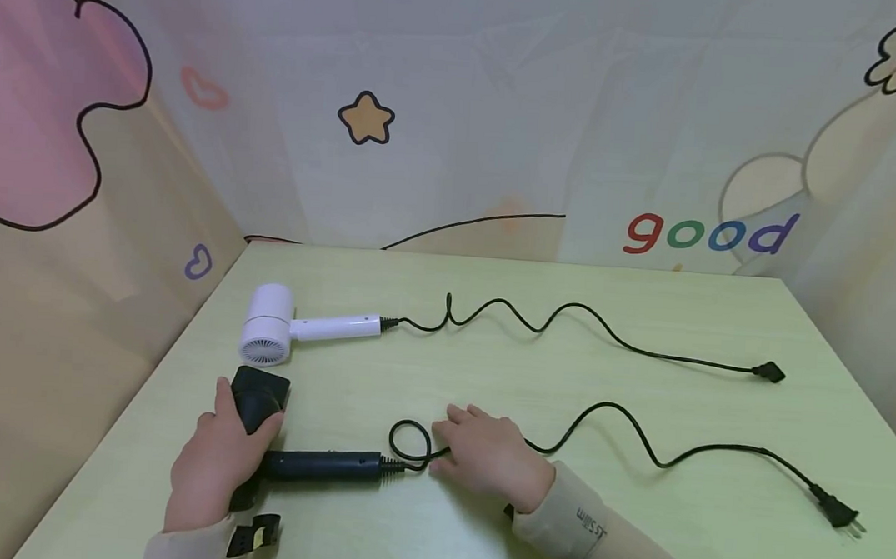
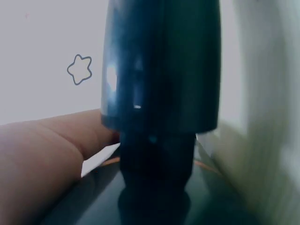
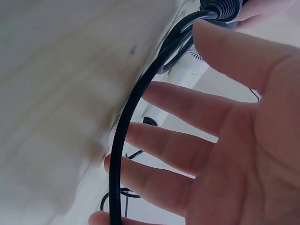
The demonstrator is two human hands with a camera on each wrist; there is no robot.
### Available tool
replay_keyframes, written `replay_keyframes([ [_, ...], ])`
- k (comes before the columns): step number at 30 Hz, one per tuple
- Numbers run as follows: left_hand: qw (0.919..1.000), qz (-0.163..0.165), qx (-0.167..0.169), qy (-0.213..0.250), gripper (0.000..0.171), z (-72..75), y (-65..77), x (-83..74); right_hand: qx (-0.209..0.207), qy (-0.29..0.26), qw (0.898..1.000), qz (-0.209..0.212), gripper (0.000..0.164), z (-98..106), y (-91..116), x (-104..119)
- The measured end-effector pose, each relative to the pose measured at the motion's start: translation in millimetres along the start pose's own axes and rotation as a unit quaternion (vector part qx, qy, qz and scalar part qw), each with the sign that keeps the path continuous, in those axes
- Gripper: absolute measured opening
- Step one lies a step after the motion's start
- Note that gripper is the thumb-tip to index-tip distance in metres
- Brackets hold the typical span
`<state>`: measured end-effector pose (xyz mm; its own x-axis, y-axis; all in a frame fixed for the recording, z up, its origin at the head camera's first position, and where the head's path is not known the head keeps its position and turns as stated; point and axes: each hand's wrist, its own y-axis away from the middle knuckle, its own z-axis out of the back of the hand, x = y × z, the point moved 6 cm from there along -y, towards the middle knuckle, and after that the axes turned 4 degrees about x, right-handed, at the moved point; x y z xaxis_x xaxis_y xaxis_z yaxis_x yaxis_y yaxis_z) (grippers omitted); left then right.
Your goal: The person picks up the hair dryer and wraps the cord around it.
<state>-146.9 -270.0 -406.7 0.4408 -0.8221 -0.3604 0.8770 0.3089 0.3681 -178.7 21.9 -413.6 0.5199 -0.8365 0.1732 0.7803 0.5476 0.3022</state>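
A black hair dryer lies at the front left of the table, its handle pointing right. My left hand grips its head, thumb on the right side and a finger along the left. In the left wrist view the dark handle fills the middle, with the thumb beside it. My right hand is over the black power cord, just right of a small loop. Its fingers are spread and nearly straight in the right wrist view, the cord running across the fingertips.
Behind lies a white hair dryer, its black cord wavy and ending in a plug at the right. The black dryer's two-pin plug lies at the front right. A printed curtain stands along the table's back edge.
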Motion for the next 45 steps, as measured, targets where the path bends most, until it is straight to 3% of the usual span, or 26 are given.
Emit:
replay_keyframes([
  [9, 0.9997, 0.006, 0.024, -0.006, 0.109, -0.9, 0.7, 9.3, -0.048, 0.003, 0.999, 0.017, 0.020, 7.7, 3.3, 2.1],
  [18, 0.9993, 0.025, 0.029, 0.004, 0.105, 0.1, 0.5, 9.1, -0.052, -0.004, 0.999, 0.001, 0.020, 7.8, 1.3, 0.2],
  [28, 0.9988, 0.031, 0.010, 0.036, 0.095, 1.0, -1.5, 16.3, -0.054, 0.015, 0.998, -0.017, 0.021, 9.3, 2.1, -1.9],
  [35, 0.9985, 0.022, 0.004, 0.050, 0.095, 4.5, 1.9, 14.4, -0.073, 0.012, 0.997, -0.002, 0.020, 12.7, 3.4, -2.5],
  [45, 0.9940, 0.010, -0.061, 0.091, 0.098, 17.8, 12.0, 0.0, -0.137, -0.063, 0.988, 0.017, 0.019, 39.4, 15.9, -15.1],
])
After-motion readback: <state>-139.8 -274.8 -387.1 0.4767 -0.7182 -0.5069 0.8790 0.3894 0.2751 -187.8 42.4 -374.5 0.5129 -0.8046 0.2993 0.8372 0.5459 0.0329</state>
